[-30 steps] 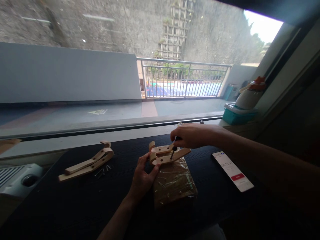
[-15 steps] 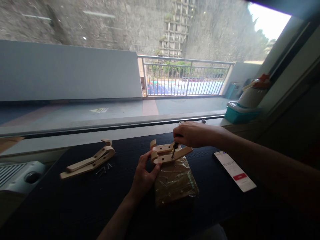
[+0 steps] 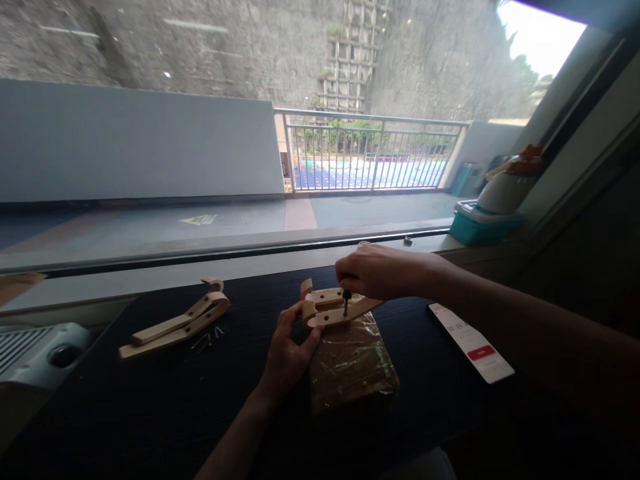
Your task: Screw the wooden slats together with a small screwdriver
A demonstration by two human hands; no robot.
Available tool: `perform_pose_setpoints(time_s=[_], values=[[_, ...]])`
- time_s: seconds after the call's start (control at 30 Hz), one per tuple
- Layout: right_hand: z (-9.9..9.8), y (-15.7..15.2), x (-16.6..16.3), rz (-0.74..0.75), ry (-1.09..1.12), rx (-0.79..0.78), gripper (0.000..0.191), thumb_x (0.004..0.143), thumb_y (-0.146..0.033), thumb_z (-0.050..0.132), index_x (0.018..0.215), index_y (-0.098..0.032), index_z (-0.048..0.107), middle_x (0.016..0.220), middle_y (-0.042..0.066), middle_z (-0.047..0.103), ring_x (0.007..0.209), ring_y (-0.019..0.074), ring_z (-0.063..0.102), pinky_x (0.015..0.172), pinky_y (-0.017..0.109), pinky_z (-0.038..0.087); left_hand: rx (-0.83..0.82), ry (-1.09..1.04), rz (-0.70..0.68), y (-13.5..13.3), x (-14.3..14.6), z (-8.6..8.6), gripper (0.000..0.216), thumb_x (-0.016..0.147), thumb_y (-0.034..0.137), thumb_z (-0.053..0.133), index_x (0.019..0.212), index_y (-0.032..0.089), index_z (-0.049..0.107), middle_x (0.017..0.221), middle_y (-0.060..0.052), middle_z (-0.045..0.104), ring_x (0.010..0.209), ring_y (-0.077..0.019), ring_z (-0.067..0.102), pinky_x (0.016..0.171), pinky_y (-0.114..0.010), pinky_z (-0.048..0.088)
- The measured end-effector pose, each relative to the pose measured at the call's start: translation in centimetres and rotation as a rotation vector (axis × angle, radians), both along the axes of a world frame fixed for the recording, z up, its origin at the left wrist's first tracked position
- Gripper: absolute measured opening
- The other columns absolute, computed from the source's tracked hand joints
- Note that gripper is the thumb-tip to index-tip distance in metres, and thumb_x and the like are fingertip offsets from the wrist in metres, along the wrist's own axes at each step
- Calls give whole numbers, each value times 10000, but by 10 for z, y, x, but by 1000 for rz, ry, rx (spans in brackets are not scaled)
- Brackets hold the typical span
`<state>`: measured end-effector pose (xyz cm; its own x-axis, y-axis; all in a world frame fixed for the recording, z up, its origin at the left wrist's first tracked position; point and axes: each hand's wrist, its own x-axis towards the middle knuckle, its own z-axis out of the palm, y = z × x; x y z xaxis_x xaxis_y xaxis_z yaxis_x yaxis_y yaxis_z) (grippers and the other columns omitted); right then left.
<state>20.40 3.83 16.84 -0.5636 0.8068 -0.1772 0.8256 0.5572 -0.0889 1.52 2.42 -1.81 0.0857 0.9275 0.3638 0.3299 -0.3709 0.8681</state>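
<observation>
My right hand [image 3: 367, 272] is closed around the handle of a screwdriver [image 3: 346, 303], whose shaft points down at a hole in the nearer of two hooked wooden pieces [image 3: 327, 319]. With thumb and fingers, my left hand [image 3: 289, 350] grips the curled end of these pieces from the left. Beneath them is a box wrapped in clear tape [image 3: 350, 373]. A similar pair of hooked wooden pieces [image 3: 183, 323] lies to the left, and several screws [image 3: 205, 341] rest beside it. My right hand hides most of the screwdriver handle.
A phone [image 3: 473, 343] showing a timer lies on the dark table [image 3: 150, 407] at the right. On the sill stand a teal box [image 3: 483, 227] with a bottle [image 3: 507, 190] on top. A white appliance [image 3: 43, 353] is at far left, and a window runs along the back.
My right hand has shifted slightly left and lower, and the screwdriver now stands more upright over the hole. My left hand keeps its place on the wooden pieces.
</observation>
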Motion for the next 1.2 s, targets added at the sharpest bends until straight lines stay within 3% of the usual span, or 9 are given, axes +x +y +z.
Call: perform_pose_setpoints(time_s=[0.2,0.43,0.73,1.03,1.2], values=[[-2,2,-4,-66,-49,74,313,900,-350,417,933,-143,650,813,77,659,635,139,528,541,265,316,2,32,-8,0,0,1,454,766,311,636,1189,204,510,1158,-77,586,1094,-230,564,977,-394,423],[8,-6,2,7,-11,-1,213,858,-270,476,925,-193,663,805,43,669,643,142,542,542,267,344,4,23,-5,1,-1,-2,457,769,321,634,1188,190,507,1156,-82,584,1096,-233,559,984,-388,415],[-8,2,12,-47,18,37,264,878,-314,438,933,-169,651,791,51,642,659,142,531,554,262,343,30,32,-1,2,-1,-5,442,773,317,632,1184,212,505,1146,-66,580,1079,-217,554,982,-388,414],[8,-4,9,-27,2,-36,210,823,-257,527,964,-197,669,818,22,661,650,123,531,543,246,337,31,31,-7,2,-2,-5,453,771,329,631,1185,201,501,1154,-75,586,1077,-224,562,976,-397,421],[0,-2,8,-29,7,-10,222,847,-264,475,909,-172,668,806,46,650,643,127,524,545,253,330,38,36,-4,3,-1,-6,439,770,323,630,1173,201,506,1144,-73,593,1077,-226,564,978,-399,417]])
